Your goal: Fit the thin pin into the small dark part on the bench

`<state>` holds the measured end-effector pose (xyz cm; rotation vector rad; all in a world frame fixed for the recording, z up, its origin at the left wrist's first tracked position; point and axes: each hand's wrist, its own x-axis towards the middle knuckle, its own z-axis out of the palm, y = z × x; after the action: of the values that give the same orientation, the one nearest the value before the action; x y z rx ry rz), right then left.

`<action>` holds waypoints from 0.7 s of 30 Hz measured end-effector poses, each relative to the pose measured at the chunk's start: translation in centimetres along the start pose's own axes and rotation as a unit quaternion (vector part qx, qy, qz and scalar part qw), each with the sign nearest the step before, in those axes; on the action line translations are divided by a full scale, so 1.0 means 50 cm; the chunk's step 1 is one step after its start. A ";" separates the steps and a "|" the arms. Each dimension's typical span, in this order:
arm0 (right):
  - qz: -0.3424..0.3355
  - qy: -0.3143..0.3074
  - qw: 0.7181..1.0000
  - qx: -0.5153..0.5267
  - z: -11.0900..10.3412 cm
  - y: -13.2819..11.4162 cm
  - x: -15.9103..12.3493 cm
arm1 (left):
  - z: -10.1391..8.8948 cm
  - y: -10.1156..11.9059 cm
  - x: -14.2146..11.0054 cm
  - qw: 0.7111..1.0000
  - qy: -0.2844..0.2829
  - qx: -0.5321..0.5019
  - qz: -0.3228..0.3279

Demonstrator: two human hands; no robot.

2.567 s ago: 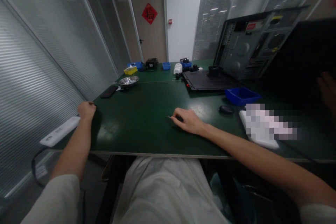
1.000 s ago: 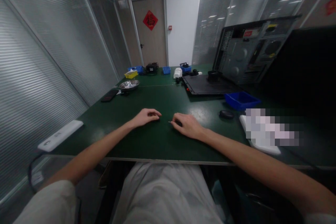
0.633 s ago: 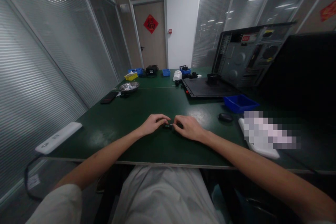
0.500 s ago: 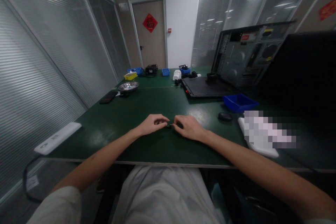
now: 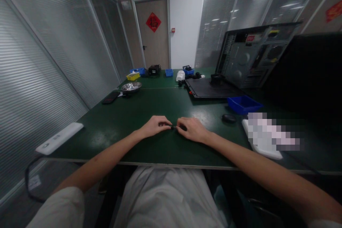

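Tabletop [image 5: 149, 151], dark green, nearest. Over it, left hand [image 5: 155, 126] and right hand [image 5: 192, 129], close together but not visibly touching. Left fingers in a narrow pinch on small dark piece [image 5: 172, 128]; right thumb and forefinger pinching thin pale bit [image 5: 175, 127] just beside it. Too small to identify; cannot tell whether joined. Looks like fine two-handed fitting or handling. Calls next, probably, for steady fingertips and careful alignment. Farther off, black mouse [image 5: 229, 118], blue tray [image 5: 242, 108], black panel [image 5: 210, 89], open computer case [image 5: 247, 55].
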<state>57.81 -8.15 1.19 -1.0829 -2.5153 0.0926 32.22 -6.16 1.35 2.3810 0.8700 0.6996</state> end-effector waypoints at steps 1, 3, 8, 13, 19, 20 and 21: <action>0.000 0.001 1.000 0.000 0.000 -0.001 0.000 | 0.000 0.001 0.000 1.000 0.000 -0.003 0.002; -0.001 0.004 1.000 0.003 -0.001 -0.002 -0.001 | 0.001 0.001 0.001 1.000 0.005 -0.012 0.003; -0.005 0.014 0.999 0.033 0.000 -0.001 0.000 | 0.008 -0.013 0.001 0.997 0.029 -0.062 -0.025; -0.009 0.014 0.999 0.051 0.001 -0.001 0.002 | 0.008 -0.019 0.000 0.994 0.030 -0.089 -0.057; -0.029 -0.002 1.000 0.005 0.004 -0.004 0.001 | 0.003 -0.009 -0.002 0.999 0.015 -0.032 -0.003; -0.030 0.000 1.000 0.004 0.004 -0.004 0.000 | 0.003 -0.009 -0.002 0.999 0.015 -0.034 -0.005; -0.029 0.002 1.000 0.006 0.005 -0.005 0.000 | 0.003 -0.010 -0.001 0.999 0.015 -0.040 -0.009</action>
<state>57.55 -8.28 1.03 -1.0030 -2.5379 0.0901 32.07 -5.92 0.92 2.2957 0.8592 0.7508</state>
